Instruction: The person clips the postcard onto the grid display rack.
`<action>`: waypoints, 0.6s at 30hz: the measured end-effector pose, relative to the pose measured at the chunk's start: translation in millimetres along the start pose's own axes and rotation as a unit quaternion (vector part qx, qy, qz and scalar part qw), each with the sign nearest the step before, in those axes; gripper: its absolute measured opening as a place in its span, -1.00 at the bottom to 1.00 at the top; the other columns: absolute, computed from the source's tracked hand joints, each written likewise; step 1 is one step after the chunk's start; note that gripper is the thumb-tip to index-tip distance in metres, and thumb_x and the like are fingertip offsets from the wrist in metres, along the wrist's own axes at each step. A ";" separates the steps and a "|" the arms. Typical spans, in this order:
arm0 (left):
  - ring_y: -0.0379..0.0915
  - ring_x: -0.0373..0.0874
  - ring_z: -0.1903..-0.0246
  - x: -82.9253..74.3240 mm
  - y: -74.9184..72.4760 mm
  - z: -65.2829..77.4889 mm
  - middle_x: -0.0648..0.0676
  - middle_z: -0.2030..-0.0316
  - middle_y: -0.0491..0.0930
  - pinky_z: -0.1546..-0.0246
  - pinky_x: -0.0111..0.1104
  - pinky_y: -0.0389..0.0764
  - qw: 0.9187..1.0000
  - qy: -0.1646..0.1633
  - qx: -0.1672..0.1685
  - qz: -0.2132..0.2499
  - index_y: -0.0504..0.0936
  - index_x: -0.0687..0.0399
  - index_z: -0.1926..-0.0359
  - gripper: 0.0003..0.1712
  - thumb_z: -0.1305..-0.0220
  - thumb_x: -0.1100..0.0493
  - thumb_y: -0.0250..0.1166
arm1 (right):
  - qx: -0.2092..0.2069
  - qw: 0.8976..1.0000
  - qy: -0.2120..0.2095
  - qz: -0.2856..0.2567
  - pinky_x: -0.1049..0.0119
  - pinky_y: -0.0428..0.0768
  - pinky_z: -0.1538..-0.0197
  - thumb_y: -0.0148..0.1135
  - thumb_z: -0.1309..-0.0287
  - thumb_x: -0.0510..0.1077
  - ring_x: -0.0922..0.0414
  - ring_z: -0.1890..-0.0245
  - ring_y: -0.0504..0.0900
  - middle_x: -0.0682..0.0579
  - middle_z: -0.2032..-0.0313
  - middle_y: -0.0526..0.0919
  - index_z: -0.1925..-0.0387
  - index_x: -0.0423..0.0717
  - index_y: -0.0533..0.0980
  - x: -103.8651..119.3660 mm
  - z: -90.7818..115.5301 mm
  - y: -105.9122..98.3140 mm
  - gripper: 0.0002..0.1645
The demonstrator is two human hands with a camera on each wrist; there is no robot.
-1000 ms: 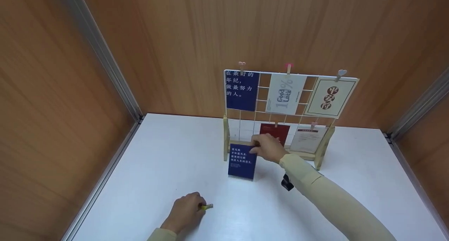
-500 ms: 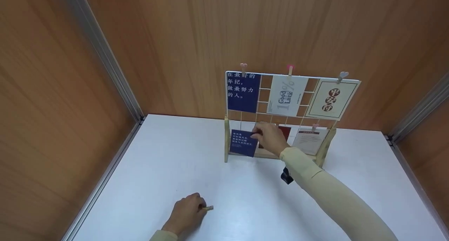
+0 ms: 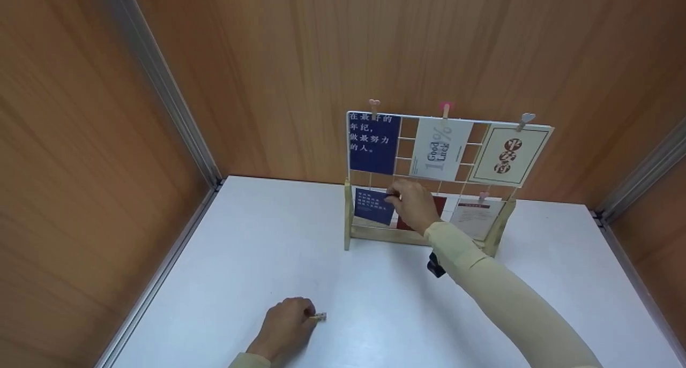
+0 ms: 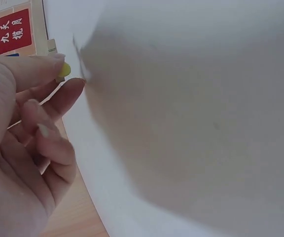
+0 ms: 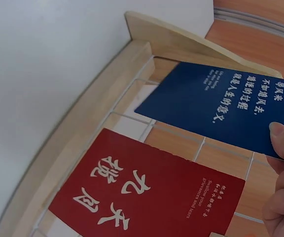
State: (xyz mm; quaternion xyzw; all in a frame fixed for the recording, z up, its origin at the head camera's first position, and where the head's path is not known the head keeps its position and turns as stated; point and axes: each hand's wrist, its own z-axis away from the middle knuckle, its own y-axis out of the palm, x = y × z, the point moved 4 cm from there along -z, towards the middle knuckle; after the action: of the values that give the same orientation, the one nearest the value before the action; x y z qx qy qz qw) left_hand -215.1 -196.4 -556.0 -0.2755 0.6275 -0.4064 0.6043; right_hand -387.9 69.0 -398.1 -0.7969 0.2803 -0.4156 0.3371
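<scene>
Before the lower left of a white wire grid rack on a wooden stand (image 3: 386,234), my right hand (image 3: 415,204) pinches a dark blue card (image 3: 372,207) with white writing by its upper right corner. In the right wrist view the blue card (image 5: 211,106) lies slightly tilted along the wires, beside a red card (image 5: 147,185); whether it touches the wires I cannot tell. My left hand (image 3: 286,325), low over the white table, pinches a small wooden clothespin (image 3: 320,316) between thumb and forefinger. A yellow end of the clothespin (image 4: 65,70) shows in the left wrist view.
Across the rack's top hang another blue card (image 3: 373,151), a white "Good Luck" card (image 3: 442,148) and a cream card (image 3: 509,154), each under a clothespin. A white printed card (image 3: 474,217) hangs lower right. Wood-grain panels (image 3: 268,79) enclose the white table (image 3: 257,239).
My right hand has lifted the blue card up and back from the table in front of the stand to the grid's lower left. The left hand has stayed nearly still, with the clothespin turned slightly.
</scene>
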 end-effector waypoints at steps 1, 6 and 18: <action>0.50 -0.26 0.42 -0.1 -1.2 0.1 -0.18 0.45 0.57 0.34 -0.23 0.60 1.000 0.003 -0.003 0.001 0.70 0.01 0.32 -0.92 -0.21 0.12 0.40 | -0.005 1.000 -0.005 0.004 0.16 0.63 0.11 0.39 -0.17 -0.28 0.07 0.27 0.66 0.02 0.30 0.69 0.28 -0.12 0.64 0.2 -0.4 1.0 -0.92; 0.58 -0.21 0.38 0.6 -3.2 1.1 -0.14 0.41 0.62 0.32 -0.22 0.64 0.999 0.025 -0.021 -0.002 0.71 0.06 0.31 -0.94 -0.21 0.18 0.39 | -0.043 0.998 -0.034 0.027 0.15 0.64 0.15 0.41 -0.14 -0.28 0.04 0.28 0.68 -0.03 0.30 0.70 0.29 -0.17 0.65 0.3 -2.3 5.4 -0.91; 0.60 -0.21 0.35 1.5 -3.9 1.3 -0.18 0.39 0.60 0.29 -0.25 0.64 0.998 0.035 -0.049 -0.015 0.72 0.01 0.31 -0.94 -0.22 0.14 0.40 | -0.141 0.972 -0.144 0.124 0.21 0.66 0.41 0.42 -0.14 -0.29 0.03 0.46 0.68 -0.09 0.27 0.63 0.28 -0.26 0.65 2.5 1.1 19.5 -0.88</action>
State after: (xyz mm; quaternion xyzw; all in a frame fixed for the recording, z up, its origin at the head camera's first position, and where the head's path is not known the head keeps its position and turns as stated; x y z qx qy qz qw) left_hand -214.6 -199.9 -553.4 -0.2993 0.6631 -0.3937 0.5619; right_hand -388.9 55.5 -412.4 -0.8469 0.3814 -0.2077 0.3068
